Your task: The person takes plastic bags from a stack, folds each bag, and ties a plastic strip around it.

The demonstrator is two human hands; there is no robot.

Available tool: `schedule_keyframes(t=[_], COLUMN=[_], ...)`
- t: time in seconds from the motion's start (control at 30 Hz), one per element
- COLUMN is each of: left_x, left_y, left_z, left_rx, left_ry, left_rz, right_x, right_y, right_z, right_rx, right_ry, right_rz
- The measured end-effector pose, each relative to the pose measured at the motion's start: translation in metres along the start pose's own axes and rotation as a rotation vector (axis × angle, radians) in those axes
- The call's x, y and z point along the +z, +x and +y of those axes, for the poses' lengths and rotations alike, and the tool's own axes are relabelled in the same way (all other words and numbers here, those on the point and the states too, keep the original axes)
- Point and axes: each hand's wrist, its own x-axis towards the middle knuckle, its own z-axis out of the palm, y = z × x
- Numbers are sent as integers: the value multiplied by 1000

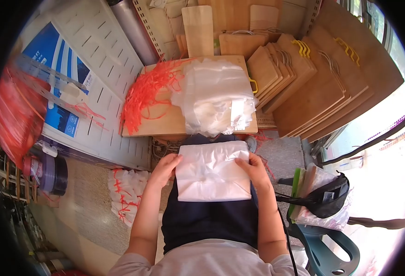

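Note:
A folded white plastic sheet or bag (pixel 213 172) lies across my lap, creased in the middle. My left hand (pixel 166 169) grips its left edge, thumb on top. At the right edge my right hand (pixel 254 170) pinches it, also with the thumb above; the fingers underneath are hidden. Just beyond my knees a stack of white plastic bags (pixel 218 94) rests on a wooden board (pixel 156 124). Beside the stack, on its left, spreads a heap of red plastic strips (pixel 152 87).
Wooden cutting boards (pixel 313 78) lean in a row at the right back. On the floor to my left lie white bundles tied with red strips (pixel 126 191). A teal plastic stool (pixel 326 250) and a black bag (pixel 329 195) stand to my right. A white perforated panel (pixel 101 55) rises at left.

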Motion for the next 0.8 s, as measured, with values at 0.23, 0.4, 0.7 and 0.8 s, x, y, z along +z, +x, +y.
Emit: schedule_keyframes(t=[0.23,0.4,0.7,0.8], left_x=[19,21,3,2], left_y=[-13,-7,6,10], left_z=[12,2,-6,-12], left_rx=[141,309,254,293], left_ry=[-191,-87,-10,-76], left_rz=[-155,-51,-101,-73], right_x=[-4,-11,-25,-29], right_y=[2,15,29,33], right_z=[-8,-4,15,29], right_rx=[26,24,-45,-166], right_ry=[268,-53,-44,-19], right_rz=[-101,-51,-130,-185])
